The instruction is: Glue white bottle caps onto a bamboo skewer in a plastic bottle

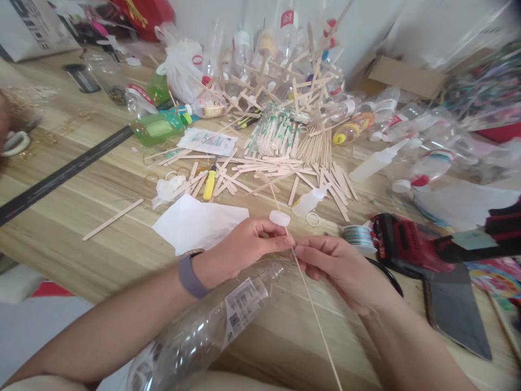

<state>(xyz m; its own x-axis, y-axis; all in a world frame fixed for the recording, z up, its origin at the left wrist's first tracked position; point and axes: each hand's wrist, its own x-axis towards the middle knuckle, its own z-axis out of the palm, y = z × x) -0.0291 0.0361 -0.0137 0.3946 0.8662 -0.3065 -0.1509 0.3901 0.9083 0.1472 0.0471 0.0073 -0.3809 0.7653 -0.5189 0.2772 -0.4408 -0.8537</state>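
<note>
A long thin wooden stick [313,310] runs from the lower edge up between my hands. My left hand [256,243] pinches it, and a round white cap [279,218] sits by my left fingers. Just to the right, my right hand [331,260] is closed at the same stick, its fingertips on a small dark piece [293,252] that is too small to make out. Under my left forearm lies a large clear plastic bottle [203,331], tilted, with its open neck toward my hands.
Behind my hands lie flat wooden sticks [268,164], a yellow screwdriver [209,183], white paper [199,220] and a glue bottle [309,202]. A thread spool [359,237], red power tool [411,244] and phone [458,309] are at right. Many bottles stand at the back.
</note>
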